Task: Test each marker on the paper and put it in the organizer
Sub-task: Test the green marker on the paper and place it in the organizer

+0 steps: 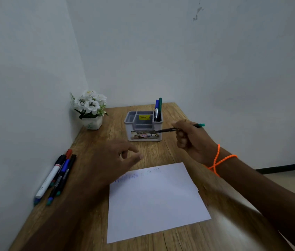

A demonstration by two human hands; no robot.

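— Two markers (pixel 158 109) already stand in the organizer's (pixel 144 126) right rear slot, so where should mine go?

— Your right hand (pixel 190 140) has its grip clenched around the green-capped marker (pixel 181 128), held level just in front of the organizer. Tip it upright, cap up, and lower it into that same slot (the paper (pixel 154 201) shows faint scribbles along its top edge).

— And my left hand (pixel 117 156)?

— Its grip is released, hovering over the counter (pixel 161 153). Several untested markers (pixel 56 176) lie by the wall at left; the flower pot (pixel 90 109) stands well clear.
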